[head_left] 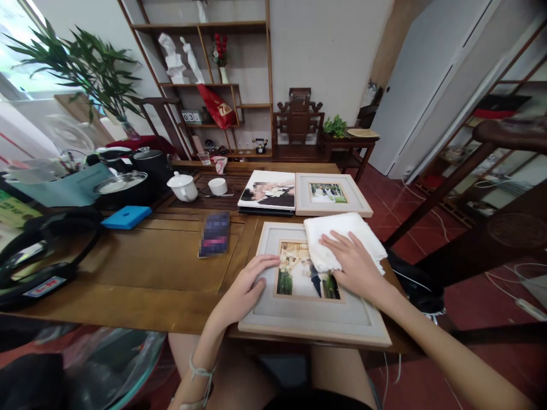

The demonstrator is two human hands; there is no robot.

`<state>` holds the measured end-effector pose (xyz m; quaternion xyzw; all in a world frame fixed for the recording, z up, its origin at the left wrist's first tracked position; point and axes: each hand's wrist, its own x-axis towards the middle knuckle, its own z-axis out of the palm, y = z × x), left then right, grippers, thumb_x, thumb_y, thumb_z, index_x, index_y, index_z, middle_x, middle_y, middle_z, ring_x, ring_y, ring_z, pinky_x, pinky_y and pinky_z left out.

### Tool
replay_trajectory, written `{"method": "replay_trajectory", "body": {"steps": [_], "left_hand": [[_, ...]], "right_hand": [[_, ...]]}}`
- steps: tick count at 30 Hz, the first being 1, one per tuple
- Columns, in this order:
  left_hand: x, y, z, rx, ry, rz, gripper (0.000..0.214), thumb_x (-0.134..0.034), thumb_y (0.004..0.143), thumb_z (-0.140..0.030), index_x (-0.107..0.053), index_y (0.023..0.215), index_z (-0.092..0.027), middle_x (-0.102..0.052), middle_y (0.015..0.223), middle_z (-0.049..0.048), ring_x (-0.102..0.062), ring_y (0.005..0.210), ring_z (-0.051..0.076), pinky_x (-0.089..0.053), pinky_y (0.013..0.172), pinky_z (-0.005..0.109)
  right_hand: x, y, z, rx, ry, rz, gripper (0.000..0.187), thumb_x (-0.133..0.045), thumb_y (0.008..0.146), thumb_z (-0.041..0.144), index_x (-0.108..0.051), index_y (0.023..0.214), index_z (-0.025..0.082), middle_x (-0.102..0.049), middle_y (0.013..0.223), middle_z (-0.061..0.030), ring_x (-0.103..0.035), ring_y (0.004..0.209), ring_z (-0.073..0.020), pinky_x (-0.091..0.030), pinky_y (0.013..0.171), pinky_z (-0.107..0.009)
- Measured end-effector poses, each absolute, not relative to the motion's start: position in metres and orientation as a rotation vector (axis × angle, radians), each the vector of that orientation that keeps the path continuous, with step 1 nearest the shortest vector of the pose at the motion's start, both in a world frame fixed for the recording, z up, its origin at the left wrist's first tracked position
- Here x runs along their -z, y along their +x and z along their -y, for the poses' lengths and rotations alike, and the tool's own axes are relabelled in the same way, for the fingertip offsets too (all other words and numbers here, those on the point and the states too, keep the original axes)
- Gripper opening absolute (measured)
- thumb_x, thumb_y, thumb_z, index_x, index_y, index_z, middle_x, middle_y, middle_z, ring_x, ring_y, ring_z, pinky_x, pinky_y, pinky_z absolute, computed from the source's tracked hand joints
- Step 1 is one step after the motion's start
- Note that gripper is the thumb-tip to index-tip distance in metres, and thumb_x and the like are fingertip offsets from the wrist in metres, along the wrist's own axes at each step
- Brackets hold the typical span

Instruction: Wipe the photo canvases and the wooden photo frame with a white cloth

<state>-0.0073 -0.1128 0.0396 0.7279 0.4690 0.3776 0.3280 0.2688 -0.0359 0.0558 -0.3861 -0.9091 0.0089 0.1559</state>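
Observation:
A picture frame [316, 324] with a pale wide border lies flat at the front edge of the wooden table. It holds a wedding photo [294, 279], partly covered by a folded white cloth [333, 228]. My right hand [352, 262] lies on the cloth with its fingers spread, pressing it onto the upper right of the frame. On the frame's left side rests my left hand [250, 285], fingers stretched out and the fingertips touching the photo's left edge. It holds nothing.
Behind lie a second frame [359, 196] and a stacked photo panel [256, 202]. Leftward are a phone-like rectangle [215, 233], a blue block [127, 217], a white teapot [183, 187], a small cup [217, 186] and black headphones [81, 256]. A dark chair [491, 233] stands right.

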Motion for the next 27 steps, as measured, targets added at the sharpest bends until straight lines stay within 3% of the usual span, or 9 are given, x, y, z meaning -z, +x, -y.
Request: {"method": "replay_trajectory", "body": {"steps": [5, 8, 14, 19, 23, 27], "left_hand": [[-0.038, -0.001, 0.113, -1.006, 1.913, -1.297, 0.042, -0.043, 0.089, -0.014, -0.059, 0.125, -0.025, -0.055, 0.132, 0.0074, -0.046, 0.127, 0.024, -0.030, 0.113, 0.045], [-0.038, 0.000, 0.114, -0.962, 1.955, -1.311, 0.044, -0.040, 0.089, -0.011, -0.058, 0.126, -0.025, -0.053, 0.134, 0.0074, -0.045, 0.129, 0.023, -0.030, 0.113, 0.044], [-0.032, -0.007, 0.115, -0.912, 2.009, -1.330, 0.053, -0.043, 0.088, -0.012, -0.045, 0.139, -0.027, -0.037, 0.150, 0.0055, -0.031, 0.140, 0.024, -0.020, 0.118, 0.044], [-0.025, -0.008, 0.117, -0.945, 1.992, -1.333, 0.054, -0.040, 0.091, -0.012, -0.038, 0.143, -0.025, -0.022, 0.157, 0.0048, -0.018, 0.145, 0.022, -0.014, 0.119, 0.045], [-0.021, -0.006, 0.116, -1.005, 1.995, -1.318, 0.052, -0.039, 0.093, -0.012, -0.040, 0.142, -0.026, -0.023, 0.157, 0.0054, -0.019, 0.145, 0.022, -0.014, 0.119, 0.047], [-0.017, -0.007, 0.113, -1.049, 2.020, -1.293, 0.051, -0.039, 0.093, -0.011, -0.044, 0.140, -0.028, -0.028, 0.155, 0.0059, -0.024, 0.143, 0.023, -0.017, 0.118, 0.049]], "right_hand": [[-0.062, 0.273, 0.101, -0.277, -0.859, 2.801, 0.085, -0.048, 0.056, 0.010, -0.046, 0.140, 0.027, -0.045, 0.145, -0.0015, -0.030, 0.139, -0.0270, -0.019, 0.115, -0.054], [-0.069, 0.276, 0.129, -0.405, -0.775, 2.859, 0.091, -0.046, 0.055, 0.010, -0.039, 0.144, 0.025, -0.043, 0.146, -0.0011, -0.030, 0.139, -0.0246, -0.023, 0.115, -0.050], [-0.062, 0.276, 0.085, -0.073, -1.018, 2.683, 0.078, -0.046, 0.058, 0.007, -0.052, 0.135, 0.018, -0.050, 0.141, -0.0072, -0.034, 0.137, -0.0281, -0.024, 0.114, -0.053], [-0.056, 0.266, 0.044, 0.079, -1.116, 2.629, 0.072, -0.048, 0.061, 0.008, -0.052, 0.133, 0.016, -0.053, 0.138, -0.0096, -0.038, 0.134, -0.0305, -0.027, 0.112, -0.054], [-0.056, 0.258, 0.073, 0.000, -1.026, 2.715, 0.073, -0.053, 0.060, 0.012, -0.053, 0.132, 0.016, -0.054, 0.137, -0.0106, -0.034, 0.135, -0.0352, -0.022, 0.113, -0.055], [-0.059, 0.252, 0.127, -0.203, -0.808, 2.849, 0.080, -0.053, 0.060, 0.017, -0.046, 0.139, 0.016, -0.048, 0.143, -0.0094, -0.033, 0.136, -0.0342, -0.023, 0.113, -0.053]]}}
